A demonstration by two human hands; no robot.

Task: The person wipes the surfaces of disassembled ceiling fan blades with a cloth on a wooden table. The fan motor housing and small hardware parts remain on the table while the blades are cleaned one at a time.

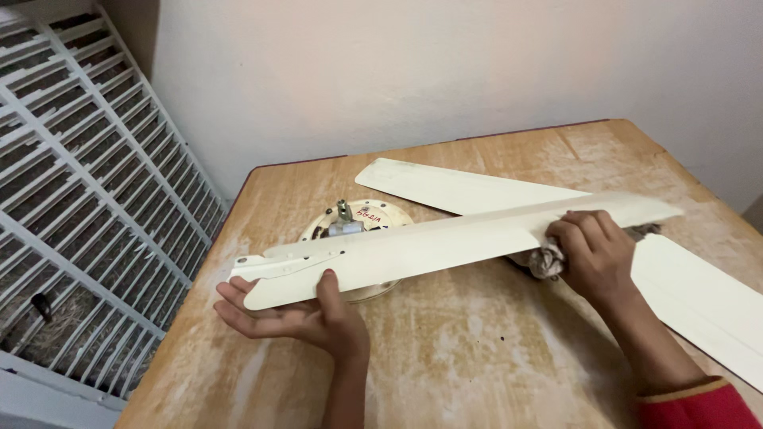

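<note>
- holding a cream fan blade up off the wooden table, its long edge running from lower left to upper right in front of me.
- my left hand lies palm up under the blade's bracket end, fingers spread apart beneath it and the thumb pressed against its front face.
- my right hand is curled over the far half of the blade, fingers together, pressing a crumpled grey cloth against it.
- the round cream fan motor sits on the table just behind the blade, with a small metal fitting standing on top.
- a second blade lies flat behind, reaching toward the table's back edge.
- a third blade lies flat at the right, passing under my right forearm.
- a white metal grille leans against the wall at the left of the table.
</note>
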